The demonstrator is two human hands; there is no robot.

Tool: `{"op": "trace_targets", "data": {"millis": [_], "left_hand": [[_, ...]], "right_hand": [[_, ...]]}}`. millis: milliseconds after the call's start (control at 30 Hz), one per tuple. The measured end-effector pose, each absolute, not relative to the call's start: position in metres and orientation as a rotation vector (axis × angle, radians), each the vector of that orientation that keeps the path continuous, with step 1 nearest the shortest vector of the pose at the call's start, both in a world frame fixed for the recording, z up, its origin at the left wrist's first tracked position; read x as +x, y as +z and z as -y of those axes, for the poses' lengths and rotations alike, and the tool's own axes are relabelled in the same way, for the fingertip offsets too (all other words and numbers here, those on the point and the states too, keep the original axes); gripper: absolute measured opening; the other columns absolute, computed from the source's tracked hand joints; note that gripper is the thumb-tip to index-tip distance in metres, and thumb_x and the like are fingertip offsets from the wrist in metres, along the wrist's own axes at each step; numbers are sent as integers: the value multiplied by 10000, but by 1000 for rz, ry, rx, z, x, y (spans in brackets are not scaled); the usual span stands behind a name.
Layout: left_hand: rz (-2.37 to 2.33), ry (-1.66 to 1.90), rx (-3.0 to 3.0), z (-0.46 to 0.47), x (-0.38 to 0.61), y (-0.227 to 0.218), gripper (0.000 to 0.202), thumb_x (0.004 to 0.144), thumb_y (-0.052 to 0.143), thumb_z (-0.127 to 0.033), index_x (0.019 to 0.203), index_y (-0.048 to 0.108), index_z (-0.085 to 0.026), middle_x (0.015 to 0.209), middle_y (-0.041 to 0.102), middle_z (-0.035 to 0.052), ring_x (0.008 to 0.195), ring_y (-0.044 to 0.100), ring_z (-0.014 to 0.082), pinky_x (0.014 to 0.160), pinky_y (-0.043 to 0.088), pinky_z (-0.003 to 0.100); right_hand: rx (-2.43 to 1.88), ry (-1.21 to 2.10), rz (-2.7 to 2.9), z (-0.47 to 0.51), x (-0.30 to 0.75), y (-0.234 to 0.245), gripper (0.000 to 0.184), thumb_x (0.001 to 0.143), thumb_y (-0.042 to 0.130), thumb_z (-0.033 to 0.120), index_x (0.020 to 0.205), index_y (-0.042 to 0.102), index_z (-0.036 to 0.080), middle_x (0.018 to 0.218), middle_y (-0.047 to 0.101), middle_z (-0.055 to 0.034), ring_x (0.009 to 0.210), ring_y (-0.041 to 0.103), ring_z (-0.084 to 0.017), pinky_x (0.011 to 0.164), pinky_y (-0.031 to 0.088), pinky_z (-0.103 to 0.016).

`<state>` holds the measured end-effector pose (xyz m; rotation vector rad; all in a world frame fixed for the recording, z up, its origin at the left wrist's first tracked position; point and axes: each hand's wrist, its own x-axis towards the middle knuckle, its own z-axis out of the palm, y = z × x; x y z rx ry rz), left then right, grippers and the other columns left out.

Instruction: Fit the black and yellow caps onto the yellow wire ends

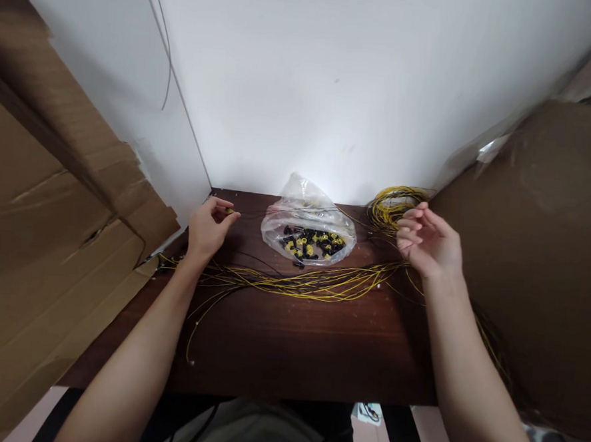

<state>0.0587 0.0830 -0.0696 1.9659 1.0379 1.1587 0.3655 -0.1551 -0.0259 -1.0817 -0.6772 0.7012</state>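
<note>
My left hand (209, 230) is closed in a pinch, with a small yellow-and-black connector piece (229, 211) between thumb and fingertips. Thin wires (301, 211) stretch from it across the plastic bag towards the right. My right hand (433, 244) is raised at the right with fingers curled, thumb and fingertips meeting on what looks like the far end of a thin wire; the grip itself is blurred. Between the hands, the clear plastic bag (297, 193) lies open, holding black and yellow connector pieces (308, 243). Nearer me, a loose bundle of yellow and black wires (316, 283) runs across the table.
A coil of yellow and black wire (383, 210) lies behind my right hand. Cardboard stands at the left (48, 252) and right (533, 262) of the dark brown table (292, 354). A white wall (333, 96) rises behind. One wire (170, 60) hangs at the upper left.
</note>
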Motion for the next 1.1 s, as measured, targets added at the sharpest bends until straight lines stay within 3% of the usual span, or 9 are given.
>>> {"op": "trace_targets", "data": {"millis": [167, 300, 433, 567, 833, 1100], "left_hand": [[-1239, 1277, 2016, -89, 53, -72, 242, 688, 663, -287, 872, 614, -137, 710, 608, 25, 621, 542, 129, 641, 416, 250], [-1357, 1293, 2048, -95, 52, -75, 247, 697, 656, -288, 880, 617, -127, 691, 601, 26, 594, 530, 132, 667, 424, 268], [-1414, 1204, 2110, -99, 52, -80, 253, 716, 628, -297, 896, 616, -120, 731, 616, 43, 648, 563, 158, 701, 441, 284], [-1510, 1098, 2198, -101, 53, -84, 262, 732, 612, -314, 914, 620, -127, 790, 642, 58, 718, 590, 187, 742, 451, 300], [-1538, 981, 2392, -100, 52, -85, 274, 801, 548, -337, 977, 616, -139, 901, 671, 99, 841, 611, 255, 782, 445, 337], [-1554, 964, 2426, -99, 51, -84, 265, 820, 519, -352, 972, 614, -157, 854, 666, 85, 771, 604, 252, 725, 437, 331]], "right_hand": [[-739, 577, 407, 167, 393, -34, 110, 714, 479, 198, 758, 574, 234, 758, 547, 18, 651, 515, -90, 504, 411, -208], [-672, 369, 174, 171, 406, -37, 167, 683, 471, 163, 781, 590, 225, 810, 584, 30, 724, 582, -86, 620, 487, -235], [-1010, 98, 255, 164, 408, -43, 157, 692, 488, 159, 773, 613, 207, 819, 614, 9, 748, 606, -101, 649, 492, -240], [-1438, -167, 515, 152, 405, -58, 181, 682, 584, 187, 851, 650, 171, 875, 659, -32, 840, 621, -150, 795, 488, -304], [-2136, -301, 693, 151, 409, -76, 415, 704, 592, 287, 1066, 601, 84, 1084, 618, -163, 1020, 574, -266, 933, 412, -429], [-2508, -272, 736, 157, 405, -74, 556, 754, 558, 394, 1174, 540, 29, 1187, 553, -234, 1081, 541, -344, 903, 408, -467]]}}
